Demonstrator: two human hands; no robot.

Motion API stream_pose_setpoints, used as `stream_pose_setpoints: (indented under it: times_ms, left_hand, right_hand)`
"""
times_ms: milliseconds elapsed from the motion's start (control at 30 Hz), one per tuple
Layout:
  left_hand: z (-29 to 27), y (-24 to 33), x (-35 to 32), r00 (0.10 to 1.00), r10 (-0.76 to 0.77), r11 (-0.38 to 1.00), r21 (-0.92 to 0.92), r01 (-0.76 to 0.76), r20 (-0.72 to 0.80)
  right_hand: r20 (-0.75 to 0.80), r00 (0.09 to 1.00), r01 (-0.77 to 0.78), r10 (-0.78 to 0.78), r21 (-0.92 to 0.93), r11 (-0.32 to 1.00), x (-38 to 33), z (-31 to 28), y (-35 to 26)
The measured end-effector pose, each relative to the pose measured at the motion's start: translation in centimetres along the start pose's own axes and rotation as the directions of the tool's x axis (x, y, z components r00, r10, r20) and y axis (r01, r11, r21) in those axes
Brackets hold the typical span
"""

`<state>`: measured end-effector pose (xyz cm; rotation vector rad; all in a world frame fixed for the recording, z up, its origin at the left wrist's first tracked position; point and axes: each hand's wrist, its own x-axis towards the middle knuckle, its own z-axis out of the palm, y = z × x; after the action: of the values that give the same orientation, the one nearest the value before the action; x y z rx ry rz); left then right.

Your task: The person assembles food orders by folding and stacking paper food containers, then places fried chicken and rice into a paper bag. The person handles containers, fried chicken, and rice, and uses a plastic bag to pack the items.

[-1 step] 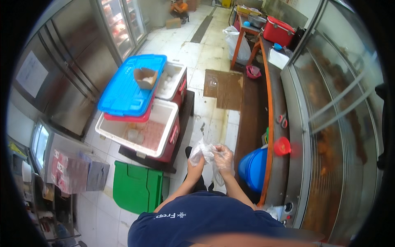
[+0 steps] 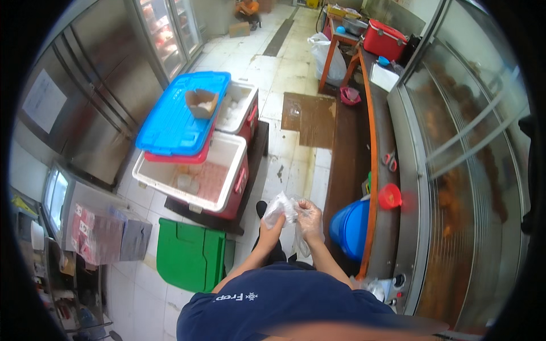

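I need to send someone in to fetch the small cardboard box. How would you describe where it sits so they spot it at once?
Look at the floor in front of the steel fridge doors, where two red-and-white coolers stand side by side. A big blue lid lies across them, and the small cardboard box sits on top of it. It is open-topped and the only brown thing on that lid.

I see a pale tiled floor (image 2: 296, 68) carrying a dark pallet (image 2: 253, 170) with two red-and-white coolers, a green bin (image 2: 190, 256), a brown mat (image 2: 310, 116) and a blue bucket (image 2: 350, 227). On the wooden table (image 2: 378, 131) lie scissors (image 2: 389, 160) and a red funnel (image 2: 390, 196).
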<state>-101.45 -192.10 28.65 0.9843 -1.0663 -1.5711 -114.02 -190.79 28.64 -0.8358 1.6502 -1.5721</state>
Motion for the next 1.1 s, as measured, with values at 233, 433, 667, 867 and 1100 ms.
stream_pose_setpoints:
  times_ms: [233,433,667,867,1100]
  left_hand:
    - [-3.4,0.0,-8.4,0.878,-0.463,0.797,-0.376,0.473,0.122]
    - [-7.5,-2.1,-11.8,0.875,-0.473,0.647,-0.634,0.423,0.101]
    - [-18.1,-2.3,-16.6,0.862,-0.486,0.503,-0.853,0.139,-0.145]
    - [-33.5,-3.0,-27.1,0.699,-0.44,0.496,-0.801,-0.335,-0.564]
    - [-51.9,-6.1,-36.9,0.29,-0.537,0.692,-0.611,-0.385,-0.792]
  right_hand:
    - [-0.016,0.987,-0.161,0.161,-0.236,0.958,-9.1,-1.1,2.8]
    - [0.271,0.886,0.452,-0.376,-0.326,0.83,-11.2,0.1,5.8]
    - [0.799,0.524,-0.137,0.296,-0.264,0.955,-13.2,8.4,2.7]
    - [0.74,0.597,-0.246,0.31,-0.199,0.949,-19.4,22.7,2.4]
    - [0.402,0.895,-0.248,0.194,0.085,0.965,-24.1,34.0,0.9]
